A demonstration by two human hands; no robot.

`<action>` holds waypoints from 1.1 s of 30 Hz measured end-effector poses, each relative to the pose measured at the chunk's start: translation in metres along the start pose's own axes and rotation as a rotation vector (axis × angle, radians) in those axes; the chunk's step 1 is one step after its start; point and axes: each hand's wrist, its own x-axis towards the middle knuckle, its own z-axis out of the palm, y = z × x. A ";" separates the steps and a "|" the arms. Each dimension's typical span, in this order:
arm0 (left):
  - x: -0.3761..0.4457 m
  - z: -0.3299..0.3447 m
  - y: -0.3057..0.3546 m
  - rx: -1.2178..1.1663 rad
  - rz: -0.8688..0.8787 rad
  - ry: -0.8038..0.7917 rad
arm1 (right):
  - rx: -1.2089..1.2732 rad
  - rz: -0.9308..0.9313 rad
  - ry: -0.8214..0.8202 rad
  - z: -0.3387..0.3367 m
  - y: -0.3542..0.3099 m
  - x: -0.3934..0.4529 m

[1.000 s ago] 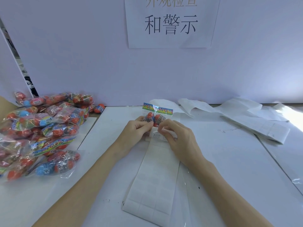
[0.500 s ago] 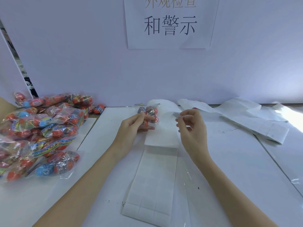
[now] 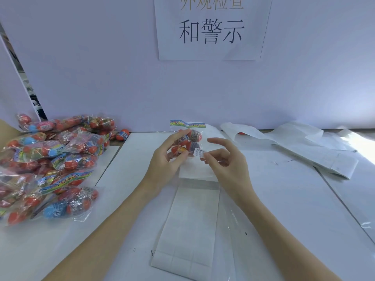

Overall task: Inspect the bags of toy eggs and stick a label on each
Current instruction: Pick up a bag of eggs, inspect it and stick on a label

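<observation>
At far left, a heap of bagged toy eggs (image 3: 50, 159) is lying on the white table (image 3: 284, 199), running past the left frame edge; the bags overlap too much to count. One loose egg (image 3: 122, 134) is sitting just behind the heap, by the wall.

At centre, the left hand (image 3: 164, 159) is gripping a single bag (image 3: 187, 138) above the table, fingers and thumb curled round its lower part. The bag is standing upright, long axis vertical, its colourful header strip pointing up. Four eggs are showing inside; the fingers are hiding part of them.

Below both hands, one sheet of labels (image 3: 188, 226) is lying lengthwise toward the viewer.

The right hand (image 3: 225, 159) is pinching one small white label (image 3: 199, 152) between thumb and forefinger, the other fingers spread loosely. The label is touching the bag's lower right side; its print is too small to read in full.

At right, used backing sheets (image 3: 304, 149) are lying crumpled; their number is unclear. A paper sign (image 3: 211, 29) on the wall is being cut off at the top.
</observation>
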 end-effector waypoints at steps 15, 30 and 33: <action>-0.001 0.002 -0.001 0.002 0.021 -0.025 | -0.066 -0.037 -0.024 0.003 0.004 -0.003; 0.002 -0.001 0.000 0.020 0.071 0.124 | -0.142 0.077 0.070 0.003 0.012 0.000; 0.001 0.000 0.005 0.009 0.101 0.097 | -0.078 0.097 0.026 0.001 0.004 0.002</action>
